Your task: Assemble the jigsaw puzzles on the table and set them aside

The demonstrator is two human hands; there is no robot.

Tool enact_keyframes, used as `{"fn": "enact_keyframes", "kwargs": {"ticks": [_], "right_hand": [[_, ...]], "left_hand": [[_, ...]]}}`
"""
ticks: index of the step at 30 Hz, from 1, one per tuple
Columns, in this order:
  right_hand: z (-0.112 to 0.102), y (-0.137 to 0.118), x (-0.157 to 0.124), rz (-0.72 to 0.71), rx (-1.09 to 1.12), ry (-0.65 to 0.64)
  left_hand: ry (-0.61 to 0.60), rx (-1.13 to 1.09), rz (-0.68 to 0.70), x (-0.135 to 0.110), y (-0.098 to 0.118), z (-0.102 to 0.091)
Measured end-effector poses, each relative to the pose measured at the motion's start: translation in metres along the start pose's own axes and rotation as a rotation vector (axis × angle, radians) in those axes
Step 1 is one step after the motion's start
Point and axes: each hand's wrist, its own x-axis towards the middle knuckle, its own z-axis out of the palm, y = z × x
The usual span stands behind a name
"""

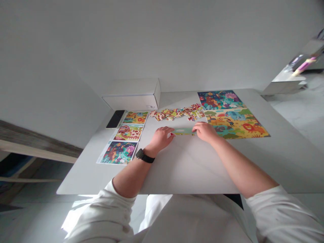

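Observation:
A short strip of joined jigsaw puzzle pieces (183, 131), pale blue and green with a white cloud, lies flat on the white table between my hands. My left hand (162, 138), with a black watch on its wrist, is at the strip's left end. Its thumb and fingers close on a puzzle piece (172, 134) showing some red. At the other end my right hand (205, 131) has its fingers pressed together on the strip, covering that end. Just beyond my hands is a heap of loose puzzle pieces (177, 113).
Two assembled puzzles, a dark one (220, 99) and a yellow one (238, 123), lie at the right. On the left, a reference sheet (128, 132) with three pictures is beside a black phone (115, 119). A white box (131, 98) stands against the wall.

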Motion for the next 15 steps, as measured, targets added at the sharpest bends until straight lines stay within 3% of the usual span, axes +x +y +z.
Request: {"fn": "enact_keyframes", "kwargs": {"ticks": [15], "right_hand": [[0.003, -0.025, -0.007, 0.034, -0.163, -0.051]], "left_hand": [[0.025, -0.025, -0.018, -0.001, -0.001, 0.000]]}}
